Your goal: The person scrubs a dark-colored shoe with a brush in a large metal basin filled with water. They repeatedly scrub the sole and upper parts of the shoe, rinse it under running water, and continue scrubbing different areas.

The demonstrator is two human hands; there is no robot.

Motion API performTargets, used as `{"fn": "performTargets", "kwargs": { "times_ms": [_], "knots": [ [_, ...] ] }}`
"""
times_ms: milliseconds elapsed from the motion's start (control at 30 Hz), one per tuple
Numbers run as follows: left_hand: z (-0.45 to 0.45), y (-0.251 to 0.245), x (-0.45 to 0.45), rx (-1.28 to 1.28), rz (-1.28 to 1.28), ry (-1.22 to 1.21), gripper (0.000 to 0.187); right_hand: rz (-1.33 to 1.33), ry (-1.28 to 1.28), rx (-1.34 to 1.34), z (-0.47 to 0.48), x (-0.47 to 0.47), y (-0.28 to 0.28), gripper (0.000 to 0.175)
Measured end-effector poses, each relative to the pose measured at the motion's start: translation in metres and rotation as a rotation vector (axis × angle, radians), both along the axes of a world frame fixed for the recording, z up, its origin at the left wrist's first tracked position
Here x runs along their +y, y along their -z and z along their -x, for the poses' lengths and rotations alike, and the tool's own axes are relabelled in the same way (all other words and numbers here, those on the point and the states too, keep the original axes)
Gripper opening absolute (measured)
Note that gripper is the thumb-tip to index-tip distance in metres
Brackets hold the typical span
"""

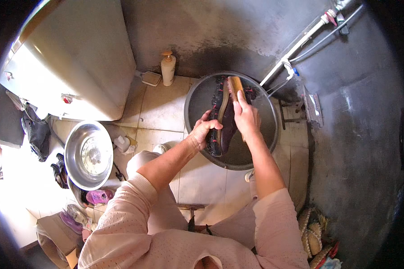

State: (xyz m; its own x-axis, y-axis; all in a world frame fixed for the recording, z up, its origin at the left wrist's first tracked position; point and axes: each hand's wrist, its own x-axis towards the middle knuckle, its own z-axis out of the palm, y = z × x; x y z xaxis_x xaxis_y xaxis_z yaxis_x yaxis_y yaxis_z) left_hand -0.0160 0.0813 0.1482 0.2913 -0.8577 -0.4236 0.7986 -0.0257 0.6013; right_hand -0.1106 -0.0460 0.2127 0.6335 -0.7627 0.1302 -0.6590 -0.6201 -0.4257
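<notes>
A dark shoe [228, 131] with a brownish midsole and red marks along its sole lies on its side across a dark round basin [276, 134]. My left hand [203, 131] grips the shoe near its lower end, thumb over the midsole. In my right hand [245, 116] is a wooden scrub brush [235, 87], its bristles against the shoe's upper part. The right fingers hide the brush's lower end. Another dark item with red marks [250, 91] shows in part beyond the brush; I cannot tell what it is.
A pump bottle [168, 70] stands by the wall beside a white appliance [87, 67]. To the left is a metal basin [91, 154], with a purple shoe [99, 196] nearby. A water pipe with a blue-handled tap [291, 71] runs along the right wall. Woven slippers [311, 235] lie lower right.
</notes>
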Motion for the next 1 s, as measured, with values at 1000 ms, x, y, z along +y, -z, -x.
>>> {"fn": "performTargets", "kwargs": {
  "times_ms": [1000],
  "knots": [
    [-0.008,0.008,0.011,-0.087,0.202,0.034,0.087,-0.337,0.032,-0.216,-0.035,-0.052,0.013,0.055]
  ]
}}
